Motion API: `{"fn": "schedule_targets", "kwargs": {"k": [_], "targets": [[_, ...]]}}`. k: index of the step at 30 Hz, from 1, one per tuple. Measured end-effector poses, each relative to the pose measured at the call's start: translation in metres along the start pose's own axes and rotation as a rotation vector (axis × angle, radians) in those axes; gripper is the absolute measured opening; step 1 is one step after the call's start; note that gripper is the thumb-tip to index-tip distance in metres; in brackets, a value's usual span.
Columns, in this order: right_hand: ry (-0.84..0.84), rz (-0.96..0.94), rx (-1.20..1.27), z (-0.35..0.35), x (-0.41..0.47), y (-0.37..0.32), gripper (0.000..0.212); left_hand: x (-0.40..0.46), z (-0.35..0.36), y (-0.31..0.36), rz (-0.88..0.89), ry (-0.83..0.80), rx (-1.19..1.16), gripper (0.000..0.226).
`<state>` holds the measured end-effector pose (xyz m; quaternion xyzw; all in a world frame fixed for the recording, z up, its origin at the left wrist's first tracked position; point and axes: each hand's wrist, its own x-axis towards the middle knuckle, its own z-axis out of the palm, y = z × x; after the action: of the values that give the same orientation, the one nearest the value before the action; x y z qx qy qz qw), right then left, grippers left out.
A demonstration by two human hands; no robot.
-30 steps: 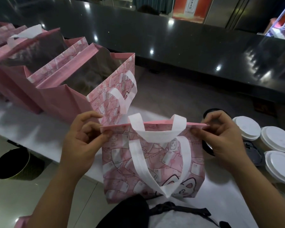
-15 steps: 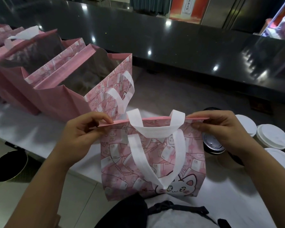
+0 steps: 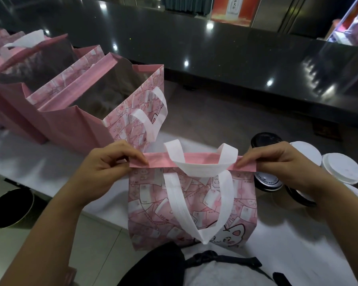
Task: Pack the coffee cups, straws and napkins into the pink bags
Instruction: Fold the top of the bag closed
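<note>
A flat pink bag (image 3: 194, 205) with white handles and a cat print hangs in front of me over the white table edge. My left hand (image 3: 105, 168) pinches the left end of its top rim and my right hand (image 3: 277, 164) pinches the right end. The rim is held nearly closed, with one white handle folded over it. Coffee cups stand to the right: white-lidded cups (image 3: 341, 172) and black-lidded cups (image 3: 267, 182), partly hidden behind my right hand. No straws or napkins are visible.
Several opened pink bags (image 3: 87, 120) stand in a row on the white table (image 3: 29, 159) at left. A black glossy counter (image 3: 215, 54) runs across the back. A dark round bin (image 3: 10, 207) sits on the floor at lower left.
Both hands lifted the bag slightly and tilted its top rim toward me, so the pink inner hem shows. The bag's mouth stays almost closed.
</note>
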<state>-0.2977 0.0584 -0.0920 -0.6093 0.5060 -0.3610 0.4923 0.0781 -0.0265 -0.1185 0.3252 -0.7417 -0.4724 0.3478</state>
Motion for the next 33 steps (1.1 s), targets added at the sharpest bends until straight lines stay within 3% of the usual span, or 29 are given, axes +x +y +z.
{"fn": "schedule_targets", "kwargs": {"k": [2,6,10,13,18,27,31,33], "targets": [[-0.044,0.045,-0.032,-0.004,-0.004,-0.005,0.028,-0.001,-0.004,0.005,-0.033,-0.035,0.023,0.021],[-0.137,0.075,-0.138,-0.007,-0.015,-0.021,0.027,-0.007,-0.013,0.019,-0.043,-0.101,0.049,0.031],[0.078,-0.051,-0.39,0.005,-0.022,-0.027,0.009,-0.013,-0.002,0.03,0.016,0.037,0.099,0.028],[0.18,-0.091,-0.486,0.021,-0.027,-0.025,0.023,-0.016,0.01,0.039,0.005,0.071,0.12,0.029],[0.097,-0.05,-0.581,0.043,-0.034,-0.036,0.03,-0.016,0.033,0.052,0.004,-0.069,0.327,0.025],[0.091,-0.225,-0.932,0.075,-0.023,-0.033,0.015,-0.015,0.043,0.055,0.087,-0.143,0.524,0.036],[0.103,-0.264,-0.952,0.075,-0.02,-0.026,0.012,-0.017,0.04,0.055,0.1,-0.161,0.571,0.038],[0.104,-0.259,-0.922,0.071,-0.021,-0.022,0.014,-0.019,0.037,0.053,0.085,-0.154,0.553,0.029]]}}
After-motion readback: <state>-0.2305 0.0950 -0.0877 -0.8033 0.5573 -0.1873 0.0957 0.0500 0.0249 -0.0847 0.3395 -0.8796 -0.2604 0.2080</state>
